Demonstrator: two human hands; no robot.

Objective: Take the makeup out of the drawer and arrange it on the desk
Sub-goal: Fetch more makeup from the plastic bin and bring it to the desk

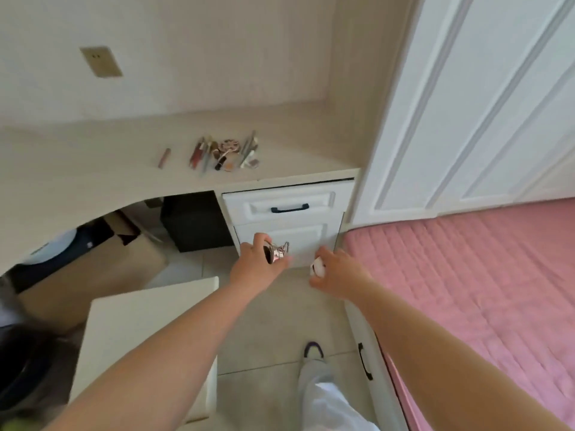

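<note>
My left hand (256, 262) grips a shiny silver makeup item with a dark end (274, 252), held in front of the lower drawer (306, 236). My right hand (337, 273) holds a small white compact (318, 266) just right of it. Both drawers of the white unit look pushed in; the upper drawer (317, 199) has a dark handle (290, 208). On the pale desk (93, 175) lies a cluster of makeup (225, 154): pencils, tubes, a round patterned compact. A single slim tube (164, 157) lies apart to its left.
A bed with a pink quilted cover (466, 290) fills the right side. A white wardrobe (482, 104) stands behind it. A white stool top (140, 337) sits at lower left. Cardboard boxes (102, 269) and a black box (196, 222) are under the desk.
</note>
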